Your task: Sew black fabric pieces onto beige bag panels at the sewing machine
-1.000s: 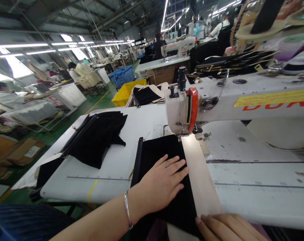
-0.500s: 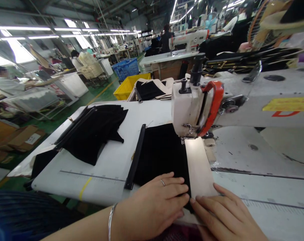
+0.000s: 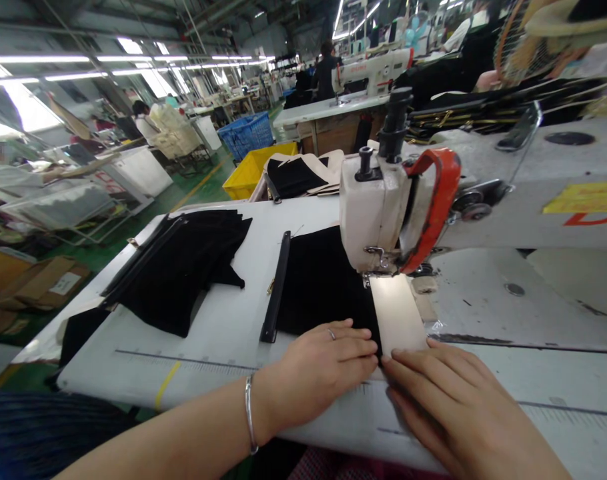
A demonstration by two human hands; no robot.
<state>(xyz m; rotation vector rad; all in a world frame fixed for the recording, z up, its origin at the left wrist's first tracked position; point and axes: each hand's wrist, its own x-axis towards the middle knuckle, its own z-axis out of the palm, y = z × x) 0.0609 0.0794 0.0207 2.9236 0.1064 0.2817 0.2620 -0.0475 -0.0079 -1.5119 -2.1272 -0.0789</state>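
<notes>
A black fabric panel [image 3: 323, 287] lies flat on the sewing table, a black zipper strip [image 3: 276, 287] along its left edge. Its right edge meets a cream strip [image 3: 396, 310] under the head of the sewing machine [image 3: 371, 213]. My left hand [image 3: 323, 367], wearing a ring and a bracelet, rests on the panel's near right corner with fingers stretched out. Flat on the near end of the cream strip, my right hand [image 3: 448, 393] has its fingers extended, the fingertips close to those of the left. The needle area is partly hidden by the machine head.
More black pieces with a zipper [image 3: 178, 267] lie at the table's left. Behind the table stand a yellow crate [image 3: 246, 177] and a blue basket [image 3: 248, 133]. Cut panels [image 3: 303, 175] are piled at the far edge. Other people sit at workstations farther back.
The black panel and cream strip have moved forward, away from me, under the machine head. Both my hands have moved forward with them, staying flat on the material.
</notes>
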